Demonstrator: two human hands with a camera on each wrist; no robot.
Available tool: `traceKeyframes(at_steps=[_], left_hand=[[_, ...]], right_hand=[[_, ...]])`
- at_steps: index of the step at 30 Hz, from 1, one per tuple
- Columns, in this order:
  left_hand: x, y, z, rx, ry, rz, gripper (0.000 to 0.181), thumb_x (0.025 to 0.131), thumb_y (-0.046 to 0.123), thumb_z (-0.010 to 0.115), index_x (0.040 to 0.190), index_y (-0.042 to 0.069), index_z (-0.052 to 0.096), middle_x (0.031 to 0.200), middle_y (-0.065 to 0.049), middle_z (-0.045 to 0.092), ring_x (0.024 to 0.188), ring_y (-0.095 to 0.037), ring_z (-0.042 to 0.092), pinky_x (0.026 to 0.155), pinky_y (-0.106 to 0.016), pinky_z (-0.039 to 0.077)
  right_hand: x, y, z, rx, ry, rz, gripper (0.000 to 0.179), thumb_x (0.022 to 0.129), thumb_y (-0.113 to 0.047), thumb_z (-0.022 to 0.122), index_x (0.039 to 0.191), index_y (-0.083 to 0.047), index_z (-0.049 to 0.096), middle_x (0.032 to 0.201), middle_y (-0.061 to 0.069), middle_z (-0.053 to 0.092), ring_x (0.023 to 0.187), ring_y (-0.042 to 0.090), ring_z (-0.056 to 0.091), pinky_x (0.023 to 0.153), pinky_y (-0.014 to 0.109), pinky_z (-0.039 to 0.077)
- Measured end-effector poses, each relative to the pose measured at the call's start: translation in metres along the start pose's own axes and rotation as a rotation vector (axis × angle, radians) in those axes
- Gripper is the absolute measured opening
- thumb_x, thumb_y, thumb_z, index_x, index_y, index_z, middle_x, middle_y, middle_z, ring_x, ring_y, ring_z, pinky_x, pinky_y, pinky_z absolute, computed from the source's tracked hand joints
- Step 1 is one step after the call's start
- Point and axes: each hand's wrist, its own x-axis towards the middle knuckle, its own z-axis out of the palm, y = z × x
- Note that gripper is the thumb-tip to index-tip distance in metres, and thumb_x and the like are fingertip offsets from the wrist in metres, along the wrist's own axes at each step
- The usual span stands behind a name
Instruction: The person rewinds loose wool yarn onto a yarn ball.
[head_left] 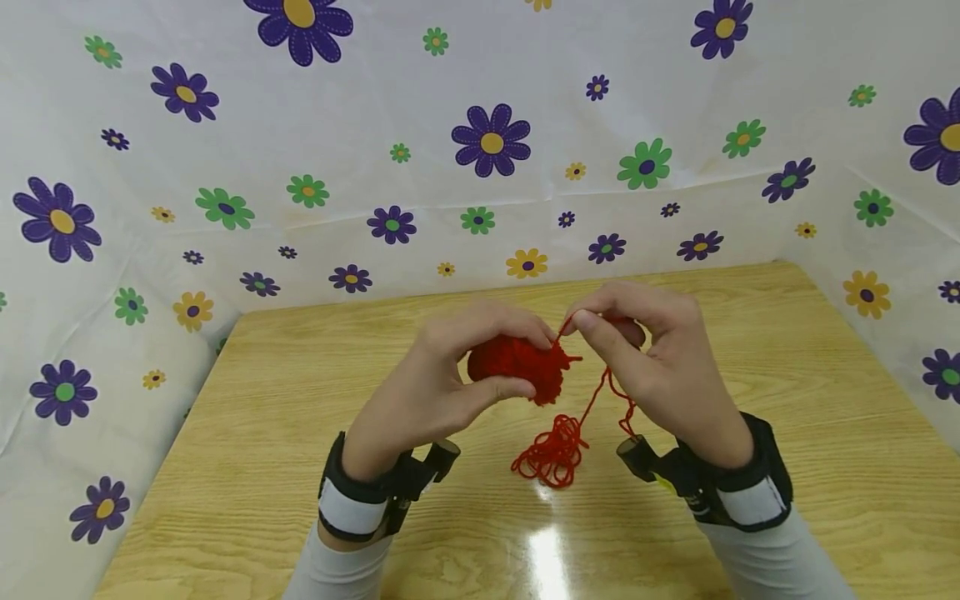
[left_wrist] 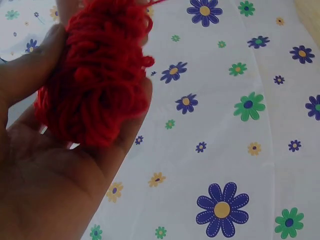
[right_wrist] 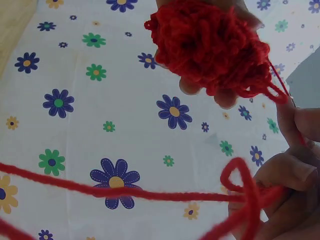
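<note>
Nearest, two light sleeves (head_left: 337,567) are showing, and two dark straps with white patches are circling the wrists, one strap (head_left: 352,508) on the left and its twin (head_left: 756,500) on the right. Just beyond, one loose heap of red yarn (head_left: 553,457) is lying on the single wooden table (head_left: 262,433), between the two forearms. Farther on, the left hand (head_left: 420,379) is gripping one red yarn bundle (head_left: 517,365) above the table, thumb and fingers curving around it. Beside it, the right hand (head_left: 667,358) is pinching one taut strand (head_left: 561,332) between thumb and forefinger, the strand running to the bundle; slack yarn is hanging below this hand. Behind everything, a white flowered cloth (head_left: 337,125) is rising, bearing purple, green and yellow blossoms.
</note>
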Motion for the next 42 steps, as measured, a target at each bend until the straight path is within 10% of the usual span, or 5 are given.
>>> traceKeyframes(at_steps=[12,25,42], left_hand=[[-0.003,0.016,0.001,0.017,-0.053,-0.035,0.036,0.068,-0.011,0.069,0.1,-0.001,0.053,0.098,-0.009,0.056,0.088,-0.014,0.052,0.067,-0.026,0.048],[-0.001,0.02,0.001,0.041,0.063,0.043,0.034,0.064,-0.011,0.071,0.093,-0.003,0.056,0.107,-0.019,0.05,0.1,-0.028,0.048,0.07,-0.028,0.048],[-0.004,0.008,-0.001,-0.082,0.29,-0.036,0.038,0.07,-0.022,0.059,0.104,-0.013,0.044,0.106,-0.022,0.05,0.093,-0.027,0.053,0.071,-0.038,0.05]], right_hand=[[0.001,0.009,0.007,-0.065,-0.01,0.004,0.01,0.081,0.005,0.058,0.078,-0.003,0.064,0.064,-0.002,0.05,0.051,0.009,0.034,0.044,0.025,0.026],[0.001,0.02,0.014,-0.155,-0.069,0.064,0.008,0.084,-0.01,0.059,0.084,-0.01,0.067,0.068,-0.008,0.054,0.054,0.007,0.039,0.044,0.023,0.031],[-0.01,0.053,0.024,-0.161,-0.218,0.134,0.014,0.089,-0.014,0.052,0.098,-0.015,0.063,0.078,-0.008,0.059,0.063,0.008,0.048,0.049,0.024,0.042]])
